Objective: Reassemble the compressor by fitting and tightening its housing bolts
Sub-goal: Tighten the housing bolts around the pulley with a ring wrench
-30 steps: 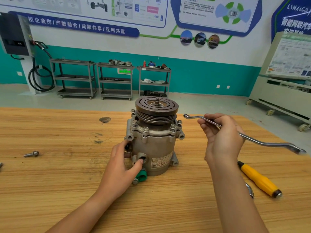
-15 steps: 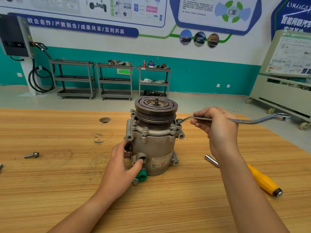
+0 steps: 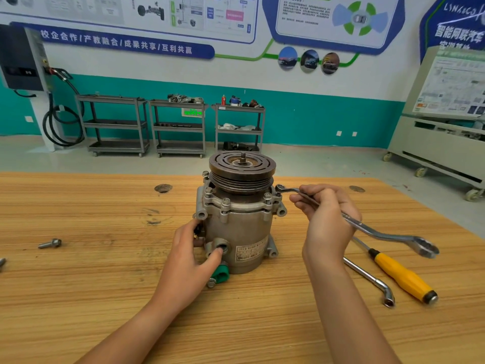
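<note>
With left hand (image 3: pixel 189 261) gripping the compressor (image 3: pixel 241 232) and right hand (image 3: pixel 328 222) gripping the wrench (image 3: pixel 380 232), press its end flat on the right bolt (image 3: pixel 280 188). Turn slowly.

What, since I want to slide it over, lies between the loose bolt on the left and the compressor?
In the head view, only bare scuffed table separates the loose bolt from the compressor, until the left hand holding its side.
</note>
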{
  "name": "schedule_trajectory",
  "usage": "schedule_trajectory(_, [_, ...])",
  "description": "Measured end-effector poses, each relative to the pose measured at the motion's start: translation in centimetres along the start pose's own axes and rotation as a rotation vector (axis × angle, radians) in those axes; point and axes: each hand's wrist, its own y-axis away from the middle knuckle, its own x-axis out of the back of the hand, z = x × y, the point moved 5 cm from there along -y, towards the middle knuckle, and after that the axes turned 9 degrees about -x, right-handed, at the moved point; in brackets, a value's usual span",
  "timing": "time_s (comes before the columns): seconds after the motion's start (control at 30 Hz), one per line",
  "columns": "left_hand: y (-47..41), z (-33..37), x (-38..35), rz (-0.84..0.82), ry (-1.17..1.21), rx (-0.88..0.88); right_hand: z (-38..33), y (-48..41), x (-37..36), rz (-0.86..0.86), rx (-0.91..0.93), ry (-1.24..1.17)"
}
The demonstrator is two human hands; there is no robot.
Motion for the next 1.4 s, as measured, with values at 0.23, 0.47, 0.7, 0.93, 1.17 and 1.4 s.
schedule_trajectory(0.23, [0.0,-0.2,0.0,0.005,-0.002,0.009,0.9,2.2,-1.2,0.095,0.035,-0.019])
schedule_trajectory(0.47, [0.0,-0.1,-0.1,0.016,-0.008,0.002,1.1,4.1,-2.6,0.117,0.16,0.115])
schedule_trajectory(0.7, [-0.1,-0.1,0.0,0.005,0.009,0.015,-2.0,1.2,0.1,0.105,0.042,-0.118])
schedule_trajectory(0.93, [-0.1,-0.1,0.0,0.003,0.015,0.018,-1.7,-0.8,0.1,-0.001,-0.129,-0.056])
schedule_trajectory(1.17, [0.0,-0.1,0.0,-0.004,0.013,0.018,-1.2,-1.4,-0.7,-0.1,-0.126,0.084])
schedule_trajectory(1.4, [0.0,-0.1,-0.1,0.005,0.01,0.017,-2.4,-2.4,-1.0,-0.165,-0.094,0.258])
